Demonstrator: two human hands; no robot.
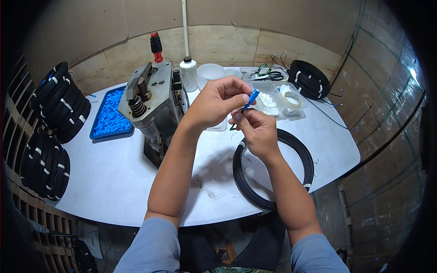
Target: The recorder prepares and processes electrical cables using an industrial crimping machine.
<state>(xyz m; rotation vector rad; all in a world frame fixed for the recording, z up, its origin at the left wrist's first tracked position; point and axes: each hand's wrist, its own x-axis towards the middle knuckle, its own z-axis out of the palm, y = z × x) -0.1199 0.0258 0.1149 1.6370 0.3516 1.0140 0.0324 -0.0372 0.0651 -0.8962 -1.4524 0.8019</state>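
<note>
At the frame's centre, the left hand [217, 103] pinches a small blue plastic connector [252, 98] while the right hand [256, 131] grips the thin black cable end [240, 114] feeding into it, both raised, seemingly for close sight, above the black cable coil [298, 150] on the white table [114, 177].

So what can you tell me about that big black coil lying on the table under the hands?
The black cable coil is a thin cable wound into a wide flat ring with a few light bands. It lies flat on the white table near its front edge. The right hand hovers above its far side, and one cable end rises toward the hands.
</note>
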